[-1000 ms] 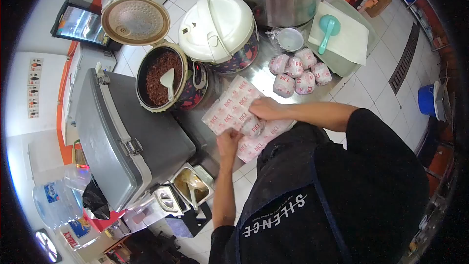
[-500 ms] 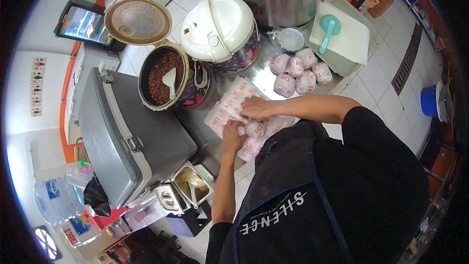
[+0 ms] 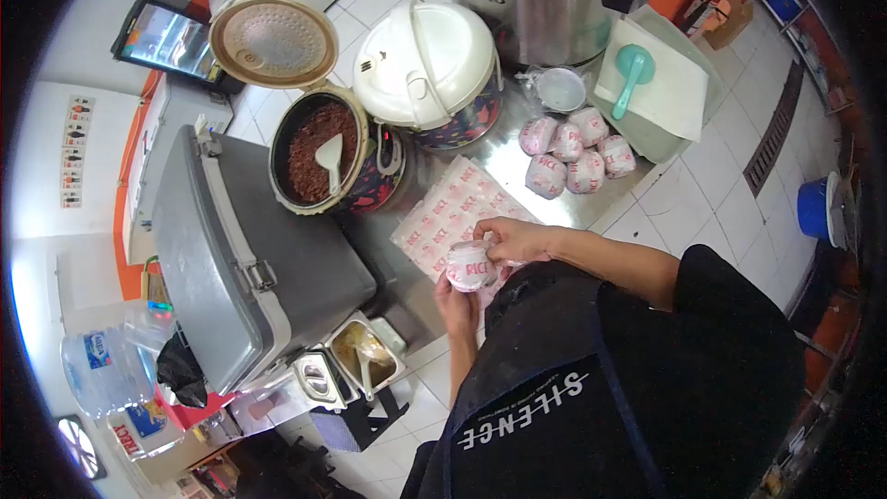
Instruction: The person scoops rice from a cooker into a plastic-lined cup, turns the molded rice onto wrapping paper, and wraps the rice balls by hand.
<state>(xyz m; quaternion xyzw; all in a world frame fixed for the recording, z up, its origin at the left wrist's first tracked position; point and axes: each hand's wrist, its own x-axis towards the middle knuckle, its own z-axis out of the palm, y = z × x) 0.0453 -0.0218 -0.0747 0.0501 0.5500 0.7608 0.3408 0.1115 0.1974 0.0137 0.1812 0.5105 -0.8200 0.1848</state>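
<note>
A round bundle of rice in white paper printed "RICE" in red [image 3: 469, 270] is between my two hands, raised above the sheets. My left hand [image 3: 456, 310] is wrapped round its near lower side, with some fingers hidden behind it. The fingers of my right hand [image 3: 517, 241] pinch the paper at the bundle's right upper side. Beneath lie printed wrapping sheets [image 3: 455, 208] spread flat on the metal table [image 3: 416, 300]. Several finished wrapped rice bundles [image 3: 584, 171] sit in a cluster to the right.
An open rice cooker [image 3: 393, 166] holds dark reddish rice [image 3: 309, 143] and a white paddle [image 3: 330, 163]. Behind stand a white-lidded cooker [image 3: 420, 60] and a large steel cooker [image 3: 527, 23]. A grey cool box [image 3: 268, 249] is left; a green ladle [image 3: 634, 79] lies right.
The bundle has been lifted off the sheets and turned, its RICE print facing up. My left hand has shifted down beneath it, and my right hand has moved nearer my body.
</note>
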